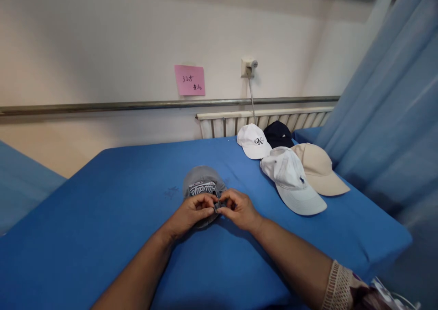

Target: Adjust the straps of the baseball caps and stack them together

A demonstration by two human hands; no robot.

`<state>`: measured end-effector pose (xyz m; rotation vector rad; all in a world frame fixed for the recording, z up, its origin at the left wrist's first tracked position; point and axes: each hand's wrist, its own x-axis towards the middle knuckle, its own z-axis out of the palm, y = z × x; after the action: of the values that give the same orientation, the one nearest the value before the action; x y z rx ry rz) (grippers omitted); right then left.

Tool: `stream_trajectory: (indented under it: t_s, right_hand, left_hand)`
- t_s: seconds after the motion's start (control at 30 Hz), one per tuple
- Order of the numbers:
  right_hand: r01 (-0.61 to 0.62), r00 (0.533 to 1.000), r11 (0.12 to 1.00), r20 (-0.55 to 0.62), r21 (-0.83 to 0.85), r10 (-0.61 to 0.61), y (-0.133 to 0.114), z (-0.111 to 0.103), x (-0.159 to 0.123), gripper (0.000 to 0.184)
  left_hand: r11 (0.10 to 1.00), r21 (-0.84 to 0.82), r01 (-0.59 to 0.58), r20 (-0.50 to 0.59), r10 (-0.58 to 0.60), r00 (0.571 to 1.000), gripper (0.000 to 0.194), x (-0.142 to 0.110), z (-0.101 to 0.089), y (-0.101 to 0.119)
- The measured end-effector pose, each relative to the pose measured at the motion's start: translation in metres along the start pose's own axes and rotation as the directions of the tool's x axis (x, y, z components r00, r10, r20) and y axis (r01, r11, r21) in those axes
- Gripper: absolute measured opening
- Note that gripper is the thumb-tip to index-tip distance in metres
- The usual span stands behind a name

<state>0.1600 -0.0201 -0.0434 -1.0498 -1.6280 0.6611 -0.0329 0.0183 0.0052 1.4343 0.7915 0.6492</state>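
Observation:
A grey cap with white lettering lies on the blue table, its back facing me. My left hand and my right hand meet at the cap's near edge. Both pinch the small strap at its back, fingers curled and closed on it. The strap itself is mostly hidden between my fingertips.
Several more caps sit at the far right of the table: a white one with black letters, a dark navy one, a pale white one and a beige one. A radiator, a wall socket and a pink note are behind. A blue curtain hangs at right.

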Motion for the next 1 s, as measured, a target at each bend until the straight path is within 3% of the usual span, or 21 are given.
stream_trajectory:
  t_s: [0.33, 0.5, 0.7, 1.0]
  right_hand:
    - [0.155, 0.986, 0.981, 0.077, -0.12, -0.146, -0.001, 0.0, 0.0, 0.019]
    - [0.216, 0.975, 0.953, 0.106, -0.213, -0.197, -0.004, 0.0, -0.001, 0.018]
    - [0.186, 0.977, 0.944, 0.154, -0.271, -0.148, -0.006, -0.001, -0.002, 0.019]
    - [0.192, 0.972, 0.932, 0.193, -0.309, -0.136, -0.006, -0.001, -0.002, 0.02]
  left_hand:
    - [0.999, 0.038, 0.03, -0.106, -0.026, 0.994, 0.027, 0.001, 0.012, 0.0]
    - [0.993, 0.112, -0.024, -0.224, 0.049, 0.973, 0.019, 0.004, 0.018, -0.004]
    - [0.97, 0.234, -0.066, -0.171, 0.108, 0.979, 0.015, 0.006, 0.018, -0.006]
    - [0.969, 0.245, -0.038, -0.161, 0.08, 0.984, 0.016, 0.006, 0.015, -0.008]
